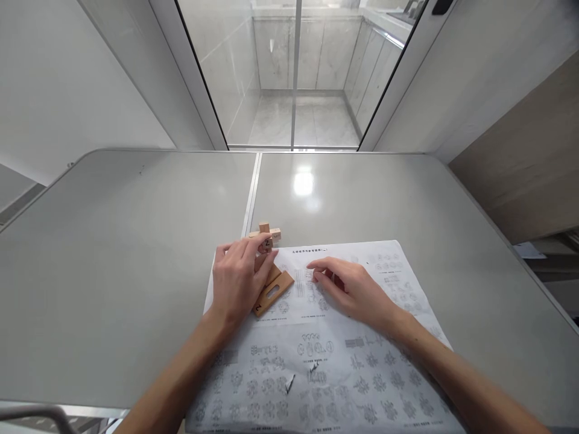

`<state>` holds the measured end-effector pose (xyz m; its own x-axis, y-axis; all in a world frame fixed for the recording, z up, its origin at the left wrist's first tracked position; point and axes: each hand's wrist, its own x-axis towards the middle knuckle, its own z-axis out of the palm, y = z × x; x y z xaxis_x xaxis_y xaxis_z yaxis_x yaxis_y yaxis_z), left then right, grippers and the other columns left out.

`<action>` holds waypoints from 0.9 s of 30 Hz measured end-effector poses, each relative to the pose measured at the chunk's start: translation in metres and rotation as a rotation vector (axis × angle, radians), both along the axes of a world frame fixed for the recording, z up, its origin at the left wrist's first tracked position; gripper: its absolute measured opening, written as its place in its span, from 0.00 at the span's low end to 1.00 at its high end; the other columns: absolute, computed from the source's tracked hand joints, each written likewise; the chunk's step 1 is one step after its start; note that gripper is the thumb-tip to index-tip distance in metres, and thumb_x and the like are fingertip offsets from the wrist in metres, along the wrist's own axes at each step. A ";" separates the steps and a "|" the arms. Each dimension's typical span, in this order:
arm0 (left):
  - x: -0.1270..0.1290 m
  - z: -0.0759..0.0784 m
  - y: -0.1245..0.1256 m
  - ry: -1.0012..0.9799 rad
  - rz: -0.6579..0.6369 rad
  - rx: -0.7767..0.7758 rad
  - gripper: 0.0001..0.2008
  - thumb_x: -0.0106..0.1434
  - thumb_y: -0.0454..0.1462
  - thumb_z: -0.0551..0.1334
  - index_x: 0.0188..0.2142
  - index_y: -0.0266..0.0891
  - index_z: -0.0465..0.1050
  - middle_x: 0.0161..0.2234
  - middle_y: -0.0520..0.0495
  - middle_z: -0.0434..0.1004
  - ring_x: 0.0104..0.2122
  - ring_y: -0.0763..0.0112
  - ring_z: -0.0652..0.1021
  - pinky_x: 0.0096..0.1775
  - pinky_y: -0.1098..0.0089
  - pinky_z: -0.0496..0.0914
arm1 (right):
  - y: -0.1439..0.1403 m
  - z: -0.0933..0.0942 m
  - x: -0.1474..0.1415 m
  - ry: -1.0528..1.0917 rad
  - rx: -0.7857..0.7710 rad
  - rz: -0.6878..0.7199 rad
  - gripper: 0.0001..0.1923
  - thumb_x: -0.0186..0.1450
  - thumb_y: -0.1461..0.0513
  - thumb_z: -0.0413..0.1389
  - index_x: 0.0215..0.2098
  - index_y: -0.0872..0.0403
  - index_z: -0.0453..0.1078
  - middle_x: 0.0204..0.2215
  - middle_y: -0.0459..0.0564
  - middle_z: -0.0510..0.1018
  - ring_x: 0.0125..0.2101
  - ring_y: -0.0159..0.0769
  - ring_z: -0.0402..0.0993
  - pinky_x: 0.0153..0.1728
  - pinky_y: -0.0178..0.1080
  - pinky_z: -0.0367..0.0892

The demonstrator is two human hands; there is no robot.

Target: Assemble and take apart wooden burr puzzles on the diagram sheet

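Observation:
My left hand (pixel 237 274) is closed, with thumb and forefinger around a small wooden block (pixel 267 243) marked with a dark "Z". More pale wooden pieces (pixel 275 233) form a small cluster just behind that block. Under the left fingers lie flat brown wooden pieces; the nearest, a slotted wooden piece (pixel 274 293), carries a dark mark at its lower end. Over the upper middle of a printed paper sheet (pixel 325 325), my right hand (pixel 350 286) is loosely curled. Its forefinger and thumb are slightly apart, and nothing shows between them.
The sheet, full of small line drawings, has two small tears near its lower middle. It lies on a grey table (pixel 136 259) with a metal seam (pixel 252 196) running away from me. Beyond the far edge stands a glass door (pixel 294 78); wooden shelving (pixel 529 150) is at right.

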<state>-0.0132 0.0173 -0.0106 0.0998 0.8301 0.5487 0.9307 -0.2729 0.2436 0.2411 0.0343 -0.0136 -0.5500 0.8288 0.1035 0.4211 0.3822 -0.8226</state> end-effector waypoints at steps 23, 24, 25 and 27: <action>0.010 0.005 -0.011 -0.069 -0.604 0.167 0.16 0.74 0.28 0.61 0.57 0.43 0.73 0.43 0.49 0.86 0.38 0.71 0.84 0.44 0.67 0.75 | -0.001 0.002 -0.001 0.182 -0.251 -0.050 0.10 0.76 0.54 0.55 0.45 0.51 0.72 0.26 0.42 0.73 0.25 0.32 0.65 0.26 0.36 0.62; 0.012 0.006 -0.010 -0.073 -0.607 0.170 0.14 0.74 0.29 0.62 0.57 0.43 0.73 0.42 0.50 0.86 0.36 0.71 0.83 0.42 0.67 0.74 | -0.001 0.002 -0.001 0.189 -0.242 -0.056 0.10 0.77 0.54 0.54 0.44 0.51 0.72 0.27 0.43 0.74 0.25 0.33 0.66 0.26 0.37 0.62; 0.013 0.006 -0.010 -0.075 -0.606 0.170 0.13 0.74 0.31 0.63 0.56 0.43 0.73 0.42 0.50 0.85 0.35 0.71 0.83 0.41 0.68 0.75 | -0.001 0.002 -0.001 0.200 -0.234 -0.058 0.11 0.77 0.54 0.54 0.43 0.51 0.72 0.27 0.43 0.74 0.25 0.33 0.66 0.27 0.37 0.62; 0.015 0.006 -0.010 -0.088 -0.588 0.172 0.13 0.74 0.37 0.67 0.56 0.42 0.72 0.42 0.49 0.84 0.36 0.69 0.82 0.40 0.67 0.76 | -0.001 0.002 -0.001 0.229 -0.222 -0.053 0.11 0.78 0.54 0.54 0.43 0.51 0.72 0.26 0.43 0.74 0.25 0.33 0.67 0.28 0.37 0.64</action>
<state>0.0022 0.0070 -0.0042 0.4617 0.5492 0.6966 0.5911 -0.7760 0.2200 0.2401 0.0335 -0.0113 -0.4884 0.8720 0.0330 0.2304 0.1653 -0.9590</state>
